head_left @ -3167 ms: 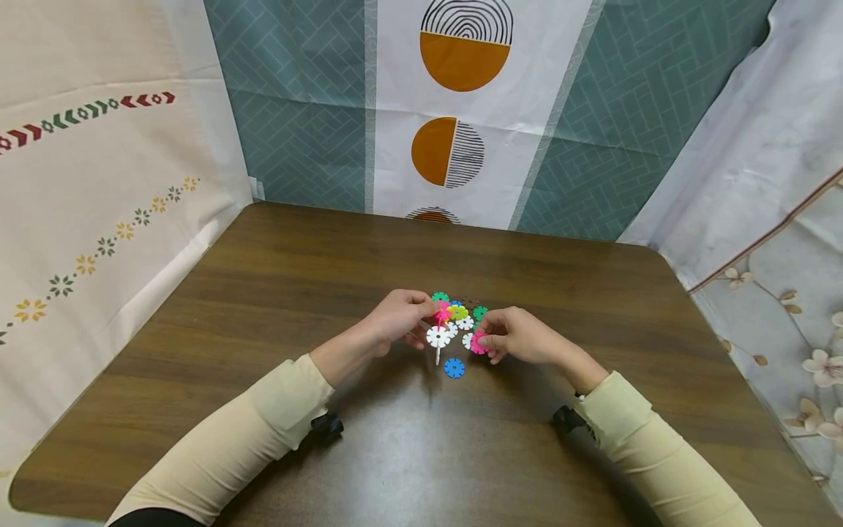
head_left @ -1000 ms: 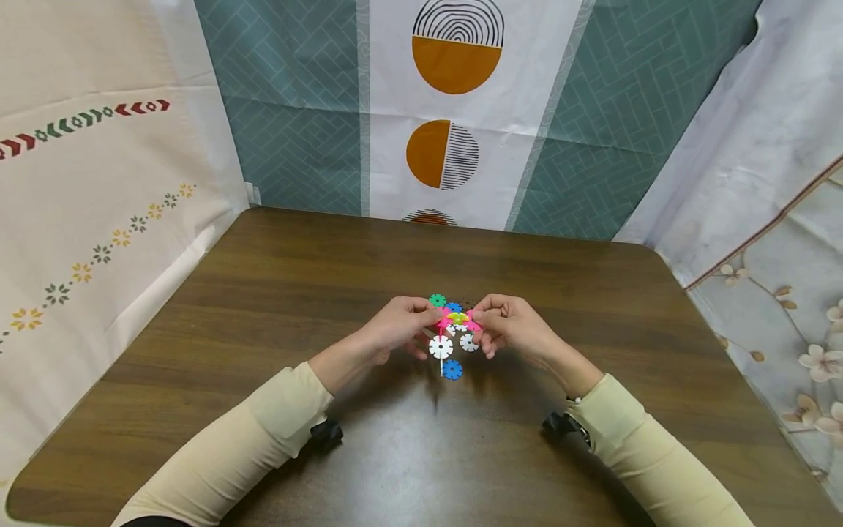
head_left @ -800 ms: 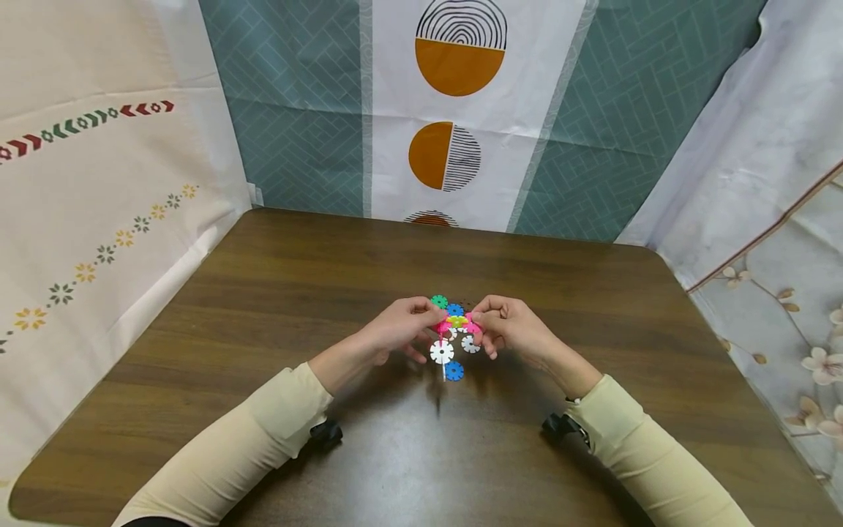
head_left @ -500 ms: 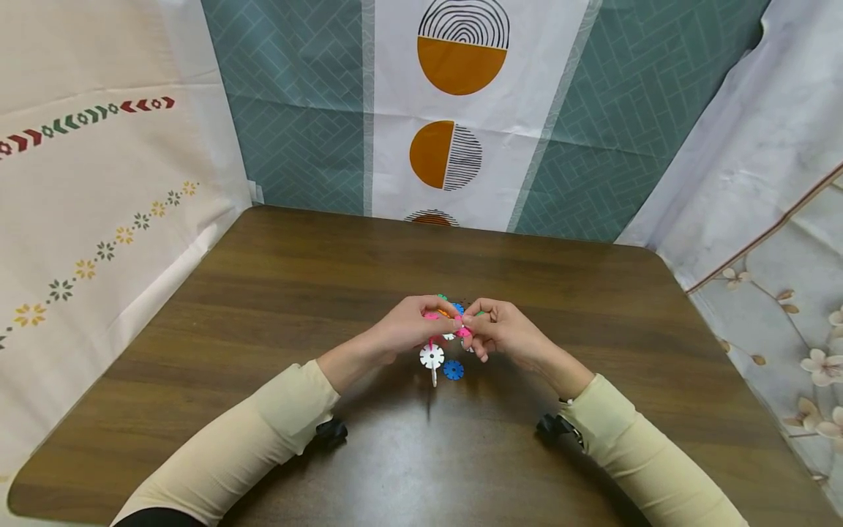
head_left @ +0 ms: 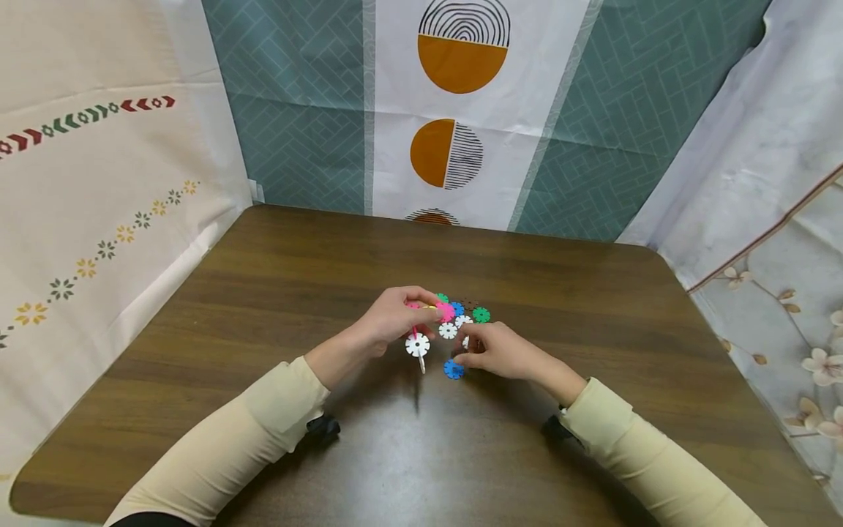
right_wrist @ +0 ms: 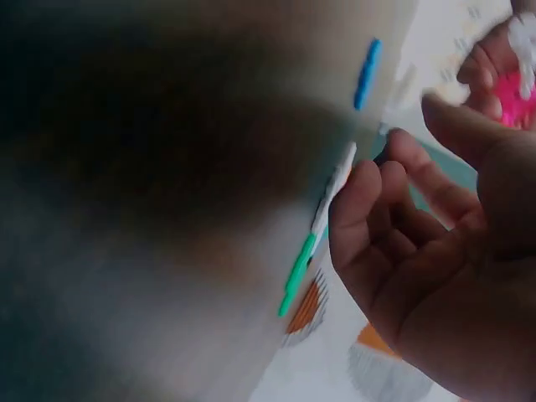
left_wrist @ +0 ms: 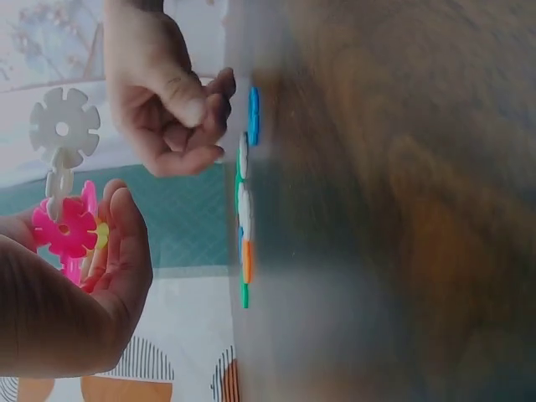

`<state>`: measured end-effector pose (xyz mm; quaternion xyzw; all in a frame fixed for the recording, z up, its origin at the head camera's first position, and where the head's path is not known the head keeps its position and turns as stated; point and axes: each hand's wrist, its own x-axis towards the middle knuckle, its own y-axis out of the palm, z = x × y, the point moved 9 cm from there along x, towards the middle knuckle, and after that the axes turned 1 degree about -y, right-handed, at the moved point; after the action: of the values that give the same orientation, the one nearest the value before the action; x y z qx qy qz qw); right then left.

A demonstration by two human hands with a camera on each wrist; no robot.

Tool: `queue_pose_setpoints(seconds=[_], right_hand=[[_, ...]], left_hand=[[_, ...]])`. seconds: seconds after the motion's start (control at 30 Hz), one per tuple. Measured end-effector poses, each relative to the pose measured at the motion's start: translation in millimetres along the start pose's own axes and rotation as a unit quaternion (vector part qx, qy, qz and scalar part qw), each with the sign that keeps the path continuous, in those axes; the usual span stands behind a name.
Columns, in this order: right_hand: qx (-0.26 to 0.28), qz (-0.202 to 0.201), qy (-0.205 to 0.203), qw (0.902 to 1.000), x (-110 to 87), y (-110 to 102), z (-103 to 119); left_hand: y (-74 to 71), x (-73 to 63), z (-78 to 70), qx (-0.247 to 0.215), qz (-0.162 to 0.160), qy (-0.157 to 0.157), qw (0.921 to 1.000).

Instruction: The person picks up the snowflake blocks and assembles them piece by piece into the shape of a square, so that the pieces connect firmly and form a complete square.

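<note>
My left hand [head_left: 394,316] pinches a joined chain of notched plastic discs above the table. A pink disc [head_left: 447,312] sits at its right end, by the thumb, and a white disc [head_left: 418,345] hangs below with another white one edge-on under it. Yellow shows behind the fingers in the left wrist view, beside a pink disc [left_wrist: 65,228]; part of the chain is hidden by the hand. Loosely bent and holding nothing, my right hand [head_left: 503,353] hovers with its fingertips close over a loose blue disc [head_left: 451,370].
Loose discs lie flat beyond the hands: a white one [head_left: 448,331], a green one [head_left: 481,315], a brown one [head_left: 469,302] and several others. The brown wooden table [head_left: 316,256] meets a patterned cloth backdrop [head_left: 296,110] at the far edge.
The right hand first held a pink disc, then worked it against the chain with the left hand. It has let go and moved down toward the blue disc; the left hand shifted left with the chain.
</note>
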<state>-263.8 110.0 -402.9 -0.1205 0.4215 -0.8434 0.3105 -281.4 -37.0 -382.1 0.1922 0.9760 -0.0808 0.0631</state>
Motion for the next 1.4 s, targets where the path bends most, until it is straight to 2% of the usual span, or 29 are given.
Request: queue_pose_setpoints(seconds=[0.07,0.17,0.33,0.43,0.6,0.77,0.9,1.1,1.4], right_hand=[[-0.039,0.023,-0.028,0.9986,1.3,8,8],[-0.073,0.035,-0.048,0.9956,2.5,15,16],[-0.090,0.036,-0.036,0.9946,2.1,17,17],[-0.051,0.036,-0.019,0.9979,2.2,16,13],[0.069,0.027,0.007,0.9973,0.4,9,3],[0.152,-0.031,0.012,0.9878,-2.0,-11,-4],[0.200,-0.085,0.025,0.9758,-5.0,-28,-9],[0.246,-0.137,0.024,0.9592,-11.7,-43,-8],[0.269,-0.143,0.000,0.9525,-13.7,-44,-5]], left_hand=[[0.2,-0.3,0.3,0.002,0.001,0.001,1.0000],[2.0,-1.4,0.5,-0.002,0.005,0.002,1.0000],[3.8,-2.0,0.7,-0.010,0.006,0.005,0.9999],[3.7,-2.7,0.4,-0.007,0.004,0.005,0.9999],[3.8,-4.0,1.3,0.002,0.005,0.003,1.0000],[4.3,-2.5,3.1,-0.003,0.009,0.005,0.9999],[5.2,-0.8,4.5,-0.004,0.011,0.005,0.9999],[6.7,0.2,4.4,0.005,0.008,0.003,1.0000],[10.6,1.1,3.7,0.018,0.012,0.003,0.9998]])
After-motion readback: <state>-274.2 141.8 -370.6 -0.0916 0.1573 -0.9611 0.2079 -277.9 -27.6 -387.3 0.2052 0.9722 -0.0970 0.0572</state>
